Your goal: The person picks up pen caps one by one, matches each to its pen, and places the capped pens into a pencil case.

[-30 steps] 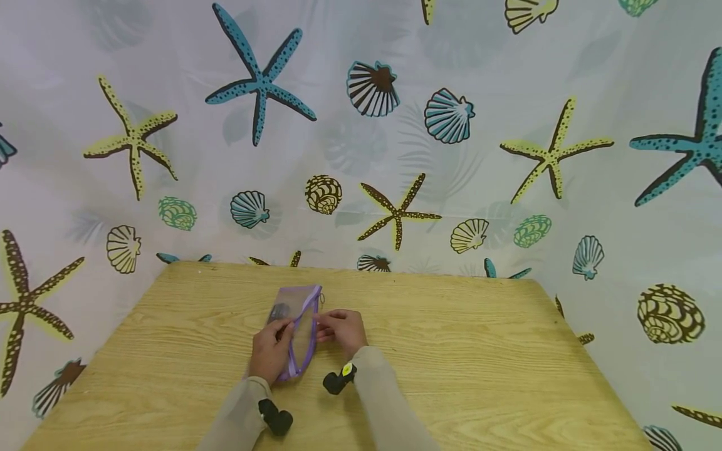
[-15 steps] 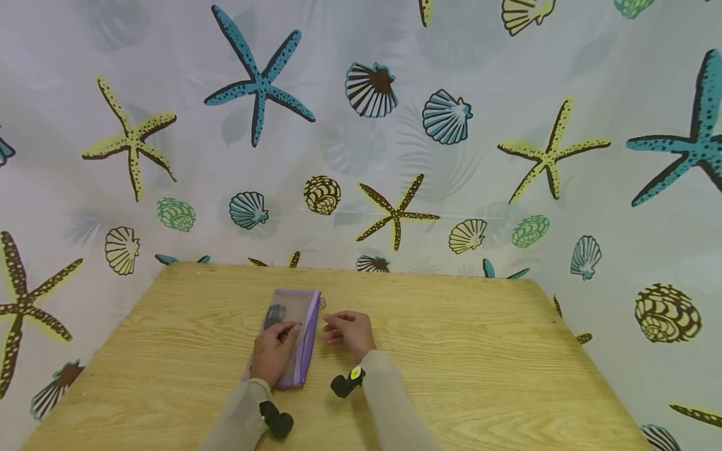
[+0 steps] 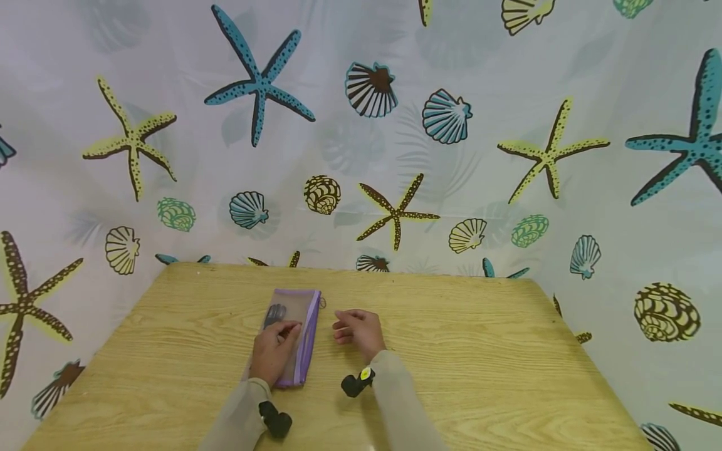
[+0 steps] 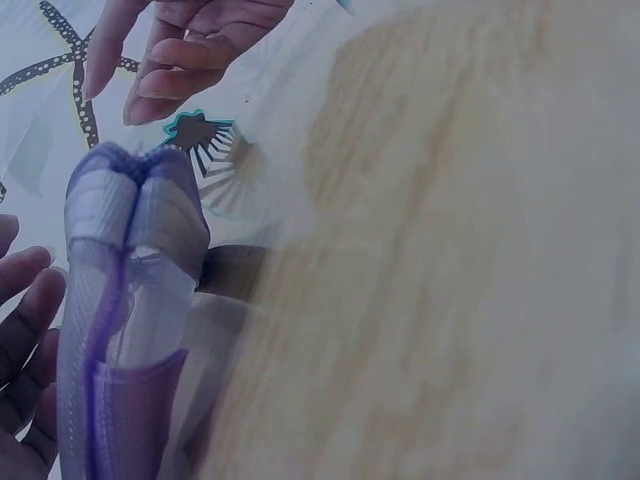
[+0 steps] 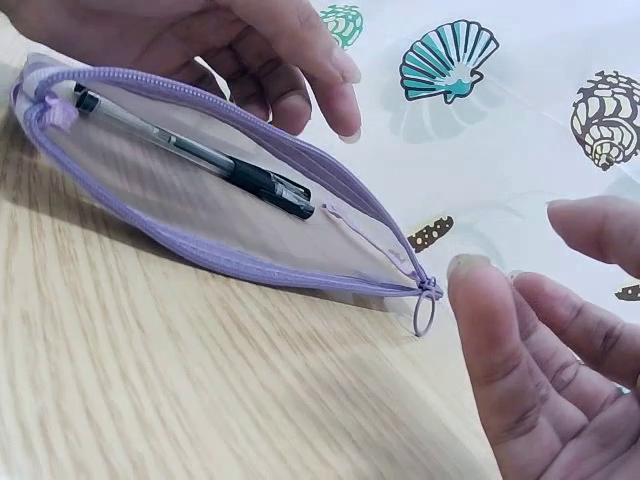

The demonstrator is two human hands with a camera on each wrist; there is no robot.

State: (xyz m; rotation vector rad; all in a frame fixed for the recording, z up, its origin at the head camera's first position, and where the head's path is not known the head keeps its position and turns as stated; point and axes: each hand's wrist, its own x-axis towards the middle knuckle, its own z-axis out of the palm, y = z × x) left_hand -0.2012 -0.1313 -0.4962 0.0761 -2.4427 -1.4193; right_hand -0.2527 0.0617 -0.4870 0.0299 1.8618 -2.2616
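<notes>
A see-through mesh zip pouch (image 3: 290, 302) with purple edging lies on the table, left of centre. In the right wrist view its zip gapes and a clear pen (image 5: 190, 150) with black ends lies inside. A dark shape (image 3: 275, 315) shows through the mesh in the head view; I cannot tell what it is. My left hand (image 3: 274, 354) lies over the pouch, fingers loosely bent; in the right wrist view thumb and forefinger stand apart, pinching nothing. My right hand (image 3: 360, 333) hovers right of the pouch, relaxed, near the zip's ring pull (image 5: 417, 318).
The wooden table (image 3: 462, 351) extends to both sides and behind the pouch. A white curtain (image 3: 338, 150) printed with starfish and shells hangs round its back and sides. Small black cameras (image 3: 276, 421) sit on both wrists.
A second ago both hands were at the pouch's mouth. The pouch has turned and settled, and my right hand has let go and moved off to the right.
</notes>
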